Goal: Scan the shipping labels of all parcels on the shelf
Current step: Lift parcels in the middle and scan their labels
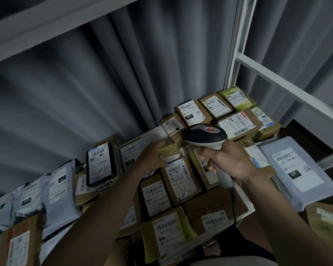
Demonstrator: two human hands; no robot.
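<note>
On a white shelf (152, 132) crowded with labelled parcels, the right hand (227, 160) holds a corded barcode scanner (205, 136), its grip curled round the handle, while the left hand (152, 156) reaches forward, fingers straight, touching a small yellow-green parcel (168, 151) mid-shelf.

boxes (181, 181) mid-shelf, mailers (52, 198) left, mailer (294, 169) right

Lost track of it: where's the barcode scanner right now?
Head view, right of centre: the barcode scanner is gripped in the right hand, above the cardboard parcels.
</note>
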